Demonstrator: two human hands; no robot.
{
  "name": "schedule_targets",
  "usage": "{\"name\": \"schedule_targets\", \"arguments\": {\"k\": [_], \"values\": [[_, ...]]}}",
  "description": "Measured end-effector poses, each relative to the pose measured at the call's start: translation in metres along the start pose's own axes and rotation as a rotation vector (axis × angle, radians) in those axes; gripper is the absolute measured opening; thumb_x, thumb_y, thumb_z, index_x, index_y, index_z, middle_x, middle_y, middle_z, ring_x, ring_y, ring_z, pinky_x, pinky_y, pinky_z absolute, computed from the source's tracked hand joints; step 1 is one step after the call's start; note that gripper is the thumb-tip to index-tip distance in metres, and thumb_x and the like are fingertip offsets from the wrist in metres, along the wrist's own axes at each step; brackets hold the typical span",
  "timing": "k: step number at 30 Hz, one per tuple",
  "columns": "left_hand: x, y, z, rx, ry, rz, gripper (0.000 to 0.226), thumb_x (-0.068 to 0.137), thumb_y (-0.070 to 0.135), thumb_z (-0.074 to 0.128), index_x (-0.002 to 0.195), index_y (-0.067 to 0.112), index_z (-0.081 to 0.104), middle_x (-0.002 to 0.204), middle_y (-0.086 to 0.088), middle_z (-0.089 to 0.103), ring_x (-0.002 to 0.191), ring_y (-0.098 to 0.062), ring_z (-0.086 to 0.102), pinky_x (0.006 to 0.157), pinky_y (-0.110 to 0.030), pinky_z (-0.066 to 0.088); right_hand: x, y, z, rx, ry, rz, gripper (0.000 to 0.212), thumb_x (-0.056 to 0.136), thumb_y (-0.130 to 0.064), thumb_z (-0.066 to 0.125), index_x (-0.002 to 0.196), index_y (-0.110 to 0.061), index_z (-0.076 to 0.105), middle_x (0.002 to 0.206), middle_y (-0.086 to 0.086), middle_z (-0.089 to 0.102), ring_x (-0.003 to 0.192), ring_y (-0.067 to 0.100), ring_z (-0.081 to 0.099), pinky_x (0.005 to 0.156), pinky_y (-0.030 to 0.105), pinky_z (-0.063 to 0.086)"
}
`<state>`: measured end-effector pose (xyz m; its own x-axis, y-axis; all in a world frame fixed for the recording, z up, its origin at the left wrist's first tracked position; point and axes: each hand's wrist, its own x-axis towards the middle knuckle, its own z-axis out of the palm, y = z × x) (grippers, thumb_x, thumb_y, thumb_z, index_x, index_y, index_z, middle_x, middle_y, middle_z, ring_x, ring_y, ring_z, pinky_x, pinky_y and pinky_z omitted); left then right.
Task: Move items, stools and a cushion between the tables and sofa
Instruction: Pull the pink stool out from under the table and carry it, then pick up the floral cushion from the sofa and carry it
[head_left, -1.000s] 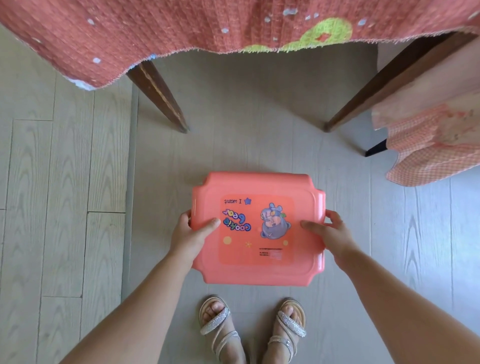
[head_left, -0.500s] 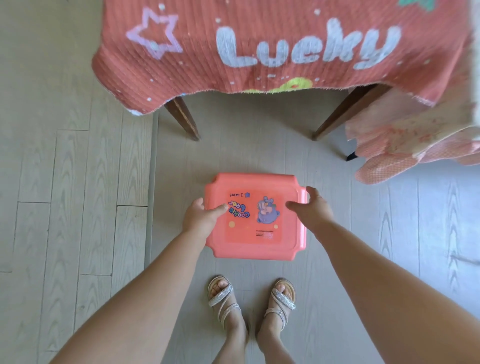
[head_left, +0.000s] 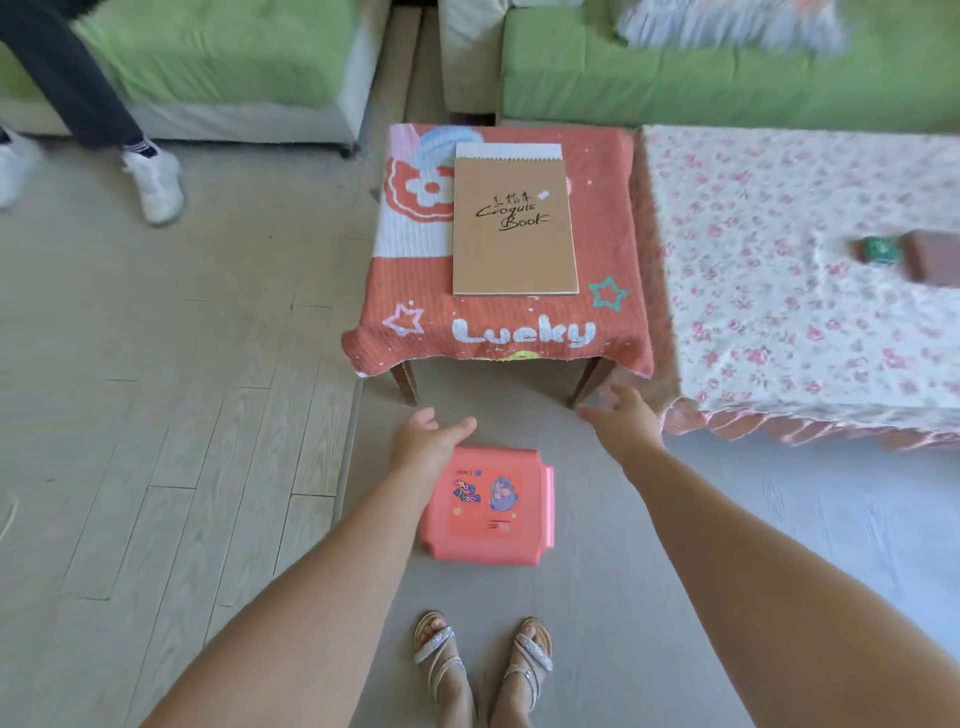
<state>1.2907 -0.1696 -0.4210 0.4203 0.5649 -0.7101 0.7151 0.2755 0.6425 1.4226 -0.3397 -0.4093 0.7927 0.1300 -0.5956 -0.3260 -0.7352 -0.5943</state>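
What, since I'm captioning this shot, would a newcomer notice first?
The coral plastic stool on the floor before the person's feet, with the left hand and right hand open near its far edge. Next, the brown sketchbook lying flat on the small table's coral Lucky cloth, green sofa behind.

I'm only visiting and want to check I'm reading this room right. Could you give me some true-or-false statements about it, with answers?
1. The coral-pink plastic stool stands on the floor before the person's sandalled feet. True.
2. Both hands grip the stool. False: the left hand and right hand are open, holding nothing.
3. A brown-covered sketchbook lies on the small table with the coral "Lucky" cloth. True.
4. The table with the floral cloth stands left of that small table. False: it stands to its right.
5. The sofa is red. False: the cushioned sofa is green.
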Motion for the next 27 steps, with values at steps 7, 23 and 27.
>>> {"name": "schedule_targets", "arguments": {"k": [7,23,27], "values": [[-0.096,0.056,-0.016,-0.039,0.005,0.193,0.070,0.080,0.025,0.073,0.139,0.004,0.041,0.143,-0.014,0.046,0.128,-0.022,0.048,0.099,-0.028,0.036,-0.071,-0.043,-0.058,0.113,0.069,-0.147,0.050,0.082,-0.026,0.064,0.128,-0.015,0.049,0.117,0.009,0.062,0.072,0.011,0.054,0.057,0.023,0.044],[-0.156,0.135,-0.105,-0.072,0.056,0.445,0.063,0.078,0.030,0.074,0.132,0.010,0.049,0.133,-0.008,0.057,0.108,-0.026,0.063,0.091,-0.045,0.053,-0.150,-0.148,-0.079,0.255,0.121,-0.334,0.050,0.084,-0.026,0.064,0.129,-0.013,0.050,0.129,0.006,0.056,0.110,0.024,0.055,0.093,0.039,0.045],[-0.141,0.150,-0.143,-0.044,0.010,0.513,0.065,0.080,0.030,0.072,0.136,0.011,0.046,0.137,-0.007,0.054,0.119,-0.025,0.057,0.100,-0.044,0.047,-0.161,-0.175,-0.047,0.285,0.165,-0.333,0.050,0.085,-0.025,0.063,0.131,-0.012,0.050,0.131,0.007,0.055,0.111,0.025,0.055,0.094,0.040,0.046]]}}
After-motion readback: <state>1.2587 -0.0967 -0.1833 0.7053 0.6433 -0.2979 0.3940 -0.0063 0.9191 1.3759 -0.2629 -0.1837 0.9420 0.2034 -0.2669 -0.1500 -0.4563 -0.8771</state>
